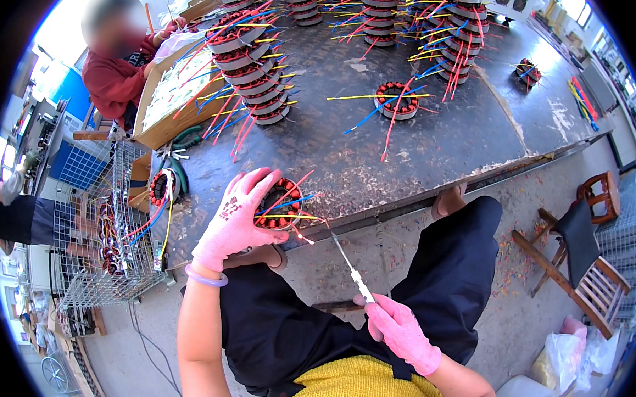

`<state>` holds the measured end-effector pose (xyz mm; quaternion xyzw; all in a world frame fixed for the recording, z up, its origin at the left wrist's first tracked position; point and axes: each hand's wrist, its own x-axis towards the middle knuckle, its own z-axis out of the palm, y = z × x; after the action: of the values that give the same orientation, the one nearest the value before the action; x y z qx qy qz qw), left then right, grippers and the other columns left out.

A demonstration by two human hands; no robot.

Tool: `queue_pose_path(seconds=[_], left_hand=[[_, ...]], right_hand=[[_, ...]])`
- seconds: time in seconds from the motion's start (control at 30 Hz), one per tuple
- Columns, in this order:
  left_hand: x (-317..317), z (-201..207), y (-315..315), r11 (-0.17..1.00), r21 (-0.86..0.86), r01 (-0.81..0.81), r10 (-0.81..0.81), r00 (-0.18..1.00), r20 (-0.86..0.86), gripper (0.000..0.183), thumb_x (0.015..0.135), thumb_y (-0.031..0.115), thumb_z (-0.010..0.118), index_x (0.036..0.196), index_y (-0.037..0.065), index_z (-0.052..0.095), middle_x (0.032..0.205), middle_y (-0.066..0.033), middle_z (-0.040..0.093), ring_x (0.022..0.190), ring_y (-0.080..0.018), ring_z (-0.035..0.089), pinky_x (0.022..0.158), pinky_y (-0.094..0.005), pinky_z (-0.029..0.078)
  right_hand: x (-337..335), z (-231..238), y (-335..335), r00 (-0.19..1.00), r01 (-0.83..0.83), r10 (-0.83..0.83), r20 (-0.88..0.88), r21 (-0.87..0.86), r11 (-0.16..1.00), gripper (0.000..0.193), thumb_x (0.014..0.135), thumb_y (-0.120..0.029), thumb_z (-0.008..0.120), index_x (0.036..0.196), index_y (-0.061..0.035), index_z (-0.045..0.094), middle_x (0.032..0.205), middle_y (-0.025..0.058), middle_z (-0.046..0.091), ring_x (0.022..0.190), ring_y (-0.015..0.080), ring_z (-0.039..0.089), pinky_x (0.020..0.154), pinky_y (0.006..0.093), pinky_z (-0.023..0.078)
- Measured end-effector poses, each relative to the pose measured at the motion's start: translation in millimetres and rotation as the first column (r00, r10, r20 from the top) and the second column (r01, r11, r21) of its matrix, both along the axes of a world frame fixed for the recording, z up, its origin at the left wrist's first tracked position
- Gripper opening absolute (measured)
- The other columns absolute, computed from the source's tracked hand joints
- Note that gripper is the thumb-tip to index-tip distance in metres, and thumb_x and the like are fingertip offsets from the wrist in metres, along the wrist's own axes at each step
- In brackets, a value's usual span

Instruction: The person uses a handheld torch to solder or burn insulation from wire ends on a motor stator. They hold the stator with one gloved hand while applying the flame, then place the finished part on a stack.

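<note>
The wound ring [290, 195], with its red and black coils, sat at the near edge of the surface [462, 148], at eleven o'clock from your lap. Its yellow, blue and red leads [296, 217] fanned out between one and four o'clock. Your left hand [233, 212] clasped the ring from nine o'clock, fingers over its far rim, thumb low near the leads. Your right hand [401, 333] had its grip closed around the white handle of a slim tool [358, 278]; its thin metal tip pointed toward eleven o'clock and ended just beside the lead ends, though whether they touched could not be told.

Doing this well, I judged, called for a firm left grip, so the ring neither turned nor slid off the edge, and a light, steady right one. Spreading the leads helped the tip meet only one, and your left thumb was safer drawn back toward nine o'clock.

Farther out, a loose ring [405, 115] lay toward one o'clock, a leaning stack of rings [254, 75] stood near twelve, another ring [159, 186] lay at nine, and a co-worker [110, 83] sat toward ten.
</note>
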<state>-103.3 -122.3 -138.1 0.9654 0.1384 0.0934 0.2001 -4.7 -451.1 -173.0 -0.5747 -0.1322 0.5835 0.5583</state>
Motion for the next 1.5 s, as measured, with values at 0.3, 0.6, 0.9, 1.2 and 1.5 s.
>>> queue_pose_path(seconds=[0.3, 0.6, 0.9, 1.2, 1.5], left_hand=[[4, 7, -4, 1.000, -0.017, 0.020, -0.020, 1.000, -0.012, 0.094, 0.057, 0.028, 0.089, 0.140, 0.005, 0.050, 0.136, -0.0168, 0.051, 0.125, -0.0377, 0.048, 0.111, -0.0452, 0.035], [5, 6, -2, 0.999, -0.035, 0.012, -0.013, 0.999, -0.033, 0.096, 0.057, 0.026, 0.089, 0.142, 0.006, 0.049, 0.138, -0.0179, 0.050, 0.128, -0.0378, 0.048, 0.110, -0.0442, 0.038], [5, 5, -2, 0.999, -0.037, 0.011, -0.012, 1.000, -0.021, 0.095, 0.058, 0.026, 0.089, 0.142, 0.007, 0.049, 0.137, -0.0173, 0.050, 0.127, -0.0378, 0.048, 0.109, -0.0439, 0.038], [6, 5, -5, 0.999, -0.041, -0.005, 0.003, 0.999, -0.034, 0.096, 0.056, 0.023, 0.090, 0.142, 0.006, 0.049, 0.137, -0.0163, 0.051, 0.127, -0.0368, 0.049, 0.109, -0.0432, 0.039], [8, 6, -6, 0.999, -0.042, -0.027, 0.025, 0.998, -0.056, 0.096, 0.055, 0.024, 0.090, 0.140, 0.005, 0.050, 0.136, -0.0166, 0.051, 0.127, -0.0371, 0.049, 0.109, -0.0432, 0.039]], right_hand=[[-2, 7, 6, 1.000, 0.016, -0.017, -0.026, -0.019, 1.000, 0.036, 0.104, -0.022, 0.050, 0.129, 0.0027, 0.057, 0.070, -0.0042, 0.047, 0.061, 0.0054, 0.042, 0.056, 0.0226, 0.035], [0, 10, 10, 1.000, 0.001, -0.001, -0.031, -0.018, 1.000, 0.038, 0.104, -0.024, 0.050, 0.131, 0.0030, 0.056, 0.068, -0.0038, 0.046, 0.061, 0.0056, 0.041, 0.056, 0.0220, 0.034], [0, 6, 9, 1.000, -0.018, 0.018, -0.002, -0.021, 1.000, 0.038, 0.104, -0.023, 0.049, 0.130, 0.0028, 0.057, 0.068, -0.0038, 0.046, 0.061, 0.0052, 0.041, 0.056, 0.0218, 0.033], [3, 7, 7, 0.997, -0.034, 0.035, 0.064, -0.023, 0.999, 0.035, 0.104, -0.025, 0.047, 0.123, 0.0023, 0.059, 0.067, -0.0015, 0.049, 0.058, 0.0065, 0.046, 0.056, 0.0264, 0.040], [4, 3, 9, 0.994, -0.045, 0.045, 0.103, -0.004, 0.999, 0.035, 0.103, -0.025, 0.048, 0.122, 0.0018, 0.059, 0.066, 0.0008, 0.050, 0.057, 0.0079, 0.047, 0.056, 0.0273, 0.040]])
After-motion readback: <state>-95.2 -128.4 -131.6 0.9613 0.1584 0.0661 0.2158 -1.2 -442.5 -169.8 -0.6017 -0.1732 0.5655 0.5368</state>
